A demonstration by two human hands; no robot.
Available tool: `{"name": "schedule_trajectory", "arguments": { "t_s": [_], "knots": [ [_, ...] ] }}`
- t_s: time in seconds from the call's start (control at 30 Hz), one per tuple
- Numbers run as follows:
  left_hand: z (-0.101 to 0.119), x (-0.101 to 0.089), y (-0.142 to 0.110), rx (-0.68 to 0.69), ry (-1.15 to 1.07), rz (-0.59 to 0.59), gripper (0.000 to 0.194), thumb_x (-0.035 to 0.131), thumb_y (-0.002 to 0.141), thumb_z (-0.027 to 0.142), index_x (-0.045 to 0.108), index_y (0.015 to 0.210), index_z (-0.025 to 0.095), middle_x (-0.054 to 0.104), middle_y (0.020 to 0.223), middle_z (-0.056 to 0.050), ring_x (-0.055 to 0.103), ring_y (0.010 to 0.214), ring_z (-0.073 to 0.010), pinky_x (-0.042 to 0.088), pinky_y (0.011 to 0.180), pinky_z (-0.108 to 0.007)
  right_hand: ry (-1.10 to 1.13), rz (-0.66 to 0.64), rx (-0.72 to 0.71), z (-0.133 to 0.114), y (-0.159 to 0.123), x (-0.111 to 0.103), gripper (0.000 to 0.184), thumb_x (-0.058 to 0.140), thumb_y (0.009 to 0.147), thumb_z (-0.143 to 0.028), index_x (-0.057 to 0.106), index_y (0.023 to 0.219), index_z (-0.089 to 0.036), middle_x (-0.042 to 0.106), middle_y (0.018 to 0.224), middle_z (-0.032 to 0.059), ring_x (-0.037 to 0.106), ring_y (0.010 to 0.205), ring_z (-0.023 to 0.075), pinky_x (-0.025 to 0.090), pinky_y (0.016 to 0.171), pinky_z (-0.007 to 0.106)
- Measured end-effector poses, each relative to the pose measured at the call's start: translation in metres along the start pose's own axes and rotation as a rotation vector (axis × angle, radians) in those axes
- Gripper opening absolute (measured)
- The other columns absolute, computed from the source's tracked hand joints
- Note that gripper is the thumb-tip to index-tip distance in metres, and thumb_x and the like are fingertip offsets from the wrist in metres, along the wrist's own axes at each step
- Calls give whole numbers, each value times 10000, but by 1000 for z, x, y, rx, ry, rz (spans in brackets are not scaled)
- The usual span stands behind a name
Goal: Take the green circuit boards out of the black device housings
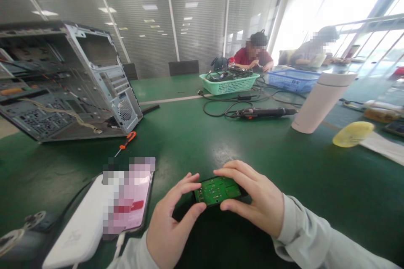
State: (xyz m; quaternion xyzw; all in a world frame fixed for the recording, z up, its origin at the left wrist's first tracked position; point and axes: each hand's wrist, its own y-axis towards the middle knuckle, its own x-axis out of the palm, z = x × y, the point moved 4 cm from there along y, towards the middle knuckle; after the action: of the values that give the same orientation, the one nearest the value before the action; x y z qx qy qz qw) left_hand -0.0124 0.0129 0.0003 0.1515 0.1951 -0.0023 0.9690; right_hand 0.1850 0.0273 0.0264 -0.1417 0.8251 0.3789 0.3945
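A small green circuit board (pixel 217 190) in a dark casing sits between my hands, close to the table's near side. My left hand (pixel 175 214) grips its left end, with the thumb at the lower corner and fingertips along the upper edge. Around the right end, the thumb and fingers of my right hand (pixel 252 195) close on the board from below and above. The underside of the board and casing is hidden.
To the left stand an opened computer case (pixel 126 111), an orange-handled screwdriver (pixel 128 139), a phone (pixel 139 208) and a white power bank (pixel 83 218). Farther off lie an electric screwdriver (pixel 265 112), a green basket (pixel 232 87), a blue basket (pixel 293 82) and a pink tumbler (pixel 322 103). Two people sit beyond.
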Motion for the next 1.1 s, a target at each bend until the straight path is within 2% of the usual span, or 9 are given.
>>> {"name": "schedule_trajectory", "arguments": {
  "t_s": [0.1,0.33,0.5,0.57,0.63,0.73,0.87,0.97,1.1],
  "knots": [
    [4,-2,-2,106,86,28,175,640,820,279,694,986,290,686,1259,-75,604,1193,-308,443,1020,-568,-25,14,-4,0,1,-1,439,462,952,-547,486,1223,-203,509,1143,81,523,1043,159,498,869,277],
    [24,-3,-5,392,315,97,197,586,873,208,601,1059,271,722,1086,-33,668,1039,-199,540,919,-354,-94,57,-64,-6,3,-4,416,442,966,-524,456,1235,-207,510,1138,74,506,1043,162,508,854,282],
    [31,2,-4,540,581,64,460,636,848,420,546,1225,172,657,1002,-92,638,914,-249,549,799,-373,-134,57,-102,-10,3,-6,365,435,979,-480,451,1231,-215,506,1132,65,485,1046,170,508,844,293],
    [30,3,-3,547,627,65,415,626,862,390,561,1209,172,628,951,-80,619,870,-248,536,766,-375,-112,39,-111,-11,4,-5,358,435,980,-477,455,1227,-220,507,1129,62,484,1048,169,509,840,289],
    [30,3,-4,529,622,70,292,610,878,303,588,1147,190,603,915,-61,603,840,-238,521,745,-363,-89,23,-119,-10,5,-5,381,449,968,-496,445,1234,-224,510,1129,62,488,1050,168,511,845,288],
    [30,2,-6,504,564,73,275,629,860,260,588,1128,215,594,908,-45,596,832,-231,506,739,-345,-76,5,-101,-3,5,-4,506,497,939,-522,373,1328,-223,511,1147,77,502,1060,178,517,853,300],
    [27,-4,-7,381,374,115,315,664,827,250,595,1135,267,614,951,-43,608,876,-239,499,786,-345,-37,38,8,20,2,-4,638,587,910,-355,252,1442,-245,518,1105,70,529,1004,180,527,823,324],
    [18,-1,-5,176,49,22,271,623,851,319,632,1117,268,663,979,-55,632,930,-255,505,823,-349,-37,17,112,36,-1,-2,680,641,839,-257,302,1428,-237,507,1095,70,531,1001,177,526,842,334],
    [3,10,-2,-190,-312,-108,366,567,848,538,702,1028,249,742,969,-50,672,930,-256,516,834,-339,-52,-76,185,39,0,-1,489,632,821,-208,477,1285,-204,486,1147,81,517,1059,177,497,931,350]
  ]
}}
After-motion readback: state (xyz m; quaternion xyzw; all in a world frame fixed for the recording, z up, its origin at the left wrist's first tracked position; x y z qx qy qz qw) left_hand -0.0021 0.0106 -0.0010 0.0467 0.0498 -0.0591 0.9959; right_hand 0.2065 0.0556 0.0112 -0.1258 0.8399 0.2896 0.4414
